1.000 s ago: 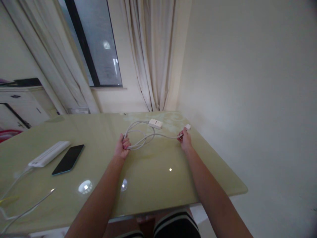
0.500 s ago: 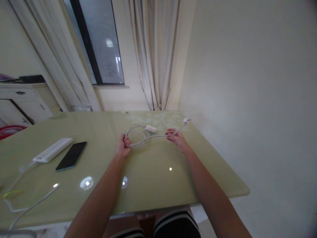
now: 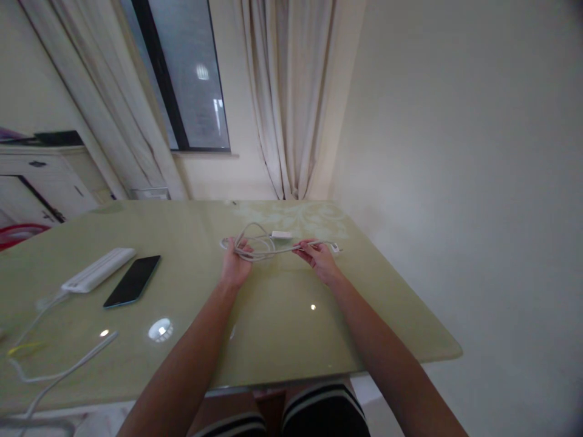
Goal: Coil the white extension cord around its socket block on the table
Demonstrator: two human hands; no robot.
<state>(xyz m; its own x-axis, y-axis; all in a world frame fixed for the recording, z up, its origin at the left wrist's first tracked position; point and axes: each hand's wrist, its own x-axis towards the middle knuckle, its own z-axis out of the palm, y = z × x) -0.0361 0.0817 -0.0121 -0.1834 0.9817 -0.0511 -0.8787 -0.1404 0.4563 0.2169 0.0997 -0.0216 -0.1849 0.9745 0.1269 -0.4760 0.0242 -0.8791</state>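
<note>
A white cable (image 3: 268,247) with a small white socket block (image 3: 281,234) lies partly coiled over the far middle of the pale green glass table (image 3: 282,328). My left hand (image 3: 235,265) is closed around the bundled loops at their left side. My right hand (image 3: 317,260) pinches the cable's free length, a little to the right of the loops, and the white plug end (image 3: 335,247) sticks out just past its fingers. The socket block rests beyond the loops, between the two hands.
A white power strip (image 3: 98,269) and a black phone (image 3: 132,281) lie at the table's left, with loose white cords (image 3: 59,373) near the front left edge. Curtains and a window stand behind; a bare wall runs along the right.
My right hand slid along the cable toward the left hand, drawing the plug end in. The loops have gathered tighter in my left hand and the socket block shifted closer.
</note>
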